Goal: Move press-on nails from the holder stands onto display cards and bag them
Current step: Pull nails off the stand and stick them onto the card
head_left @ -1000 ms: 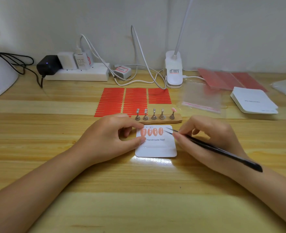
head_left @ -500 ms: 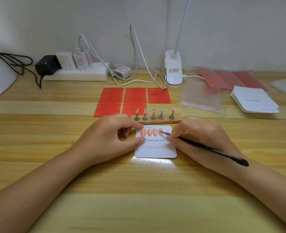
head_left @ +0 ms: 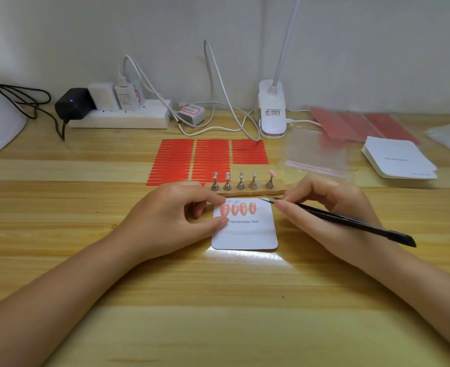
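Head view, wooden desk point(head_left: 218, 327), both forearms entering from the near edge. Left hand point(head_left: 170, 215): palm down, fingers curled, forefinger tip on the top left corner and thumb tip on the left edge of the display card point(head_left: 247, 234), pinning it flat to the desk. Right hand point(head_left: 324, 207): fingers curled round black tweezers point(head_left: 337, 221), held pen-fashion, shaft running back to the right over the hand, tips just above the card's top right corner; nothing seen between the tips. Display card: white, rounded corners, printed "Handmade Nail", lying between the two hands. Four press-on nails point(head_left: 238, 208): pink, in a row across the card's upper part, the leftmost beside the left forefinger, the rightmost near the tweezer tips but apart from them. Holder stands point(head_left: 241, 181): five, upright on a wooden bar just behind the card; the rightmost carries one pink nail point(head_left: 271, 173), the other four tops bare. Behind the stands: red adhesive strips point(head_left: 210, 157) in sheets. To the right: clear bag point(head_left: 314, 152), stack of blank cards point(head_left: 398, 157). At the back: power strip point(head_left: 123, 117), clip lamp point(head_left: 271, 112).
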Motion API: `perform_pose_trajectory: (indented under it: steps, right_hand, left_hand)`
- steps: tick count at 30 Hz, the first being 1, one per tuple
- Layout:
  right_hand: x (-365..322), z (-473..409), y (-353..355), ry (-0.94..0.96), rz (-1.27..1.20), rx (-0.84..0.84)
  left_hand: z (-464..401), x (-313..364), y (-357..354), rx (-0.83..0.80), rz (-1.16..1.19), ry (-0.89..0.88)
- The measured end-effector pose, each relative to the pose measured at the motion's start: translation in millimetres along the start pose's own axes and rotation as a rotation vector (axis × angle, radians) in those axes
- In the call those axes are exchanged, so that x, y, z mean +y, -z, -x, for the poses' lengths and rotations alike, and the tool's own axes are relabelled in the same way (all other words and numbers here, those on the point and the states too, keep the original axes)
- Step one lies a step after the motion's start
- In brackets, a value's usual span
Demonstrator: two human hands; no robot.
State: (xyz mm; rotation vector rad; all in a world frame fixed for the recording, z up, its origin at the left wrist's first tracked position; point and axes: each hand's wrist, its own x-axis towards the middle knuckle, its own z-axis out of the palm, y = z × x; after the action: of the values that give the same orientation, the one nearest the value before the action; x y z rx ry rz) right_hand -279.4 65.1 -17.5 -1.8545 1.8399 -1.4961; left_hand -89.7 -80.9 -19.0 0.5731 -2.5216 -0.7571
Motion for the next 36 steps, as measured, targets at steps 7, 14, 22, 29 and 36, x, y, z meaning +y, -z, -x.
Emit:
perform_pose_trajectory:
  steps: [7, 14, 22, 29, 36]
  right_hand:
    - [6, 4, 0, 0.363, 0.319, -0.137]
    - [10, -6, -6, 0.529, 0.378, -0.151]
    - [7, -11, -8, 0.549, 0.387, -0.162]
    - [4, -1, -5, 0.348, 0.384, -0.14]
    - [4, -1, -5, 0.127, 0.204, -0.023]
  left_hand:
    - [-2, -1, -1, 0.004, 0.01, -0.011]
    - [-1, -2, -1, 0.002, 0.007, -0.004]
    - [-1, -1, -1, -0.005, 0.001, 0.002]
    - [-2, 0, 0, -0.006, 0.009, -0.001]
    - [-2, 0, 0, -0.004, 0.016, 0.004]
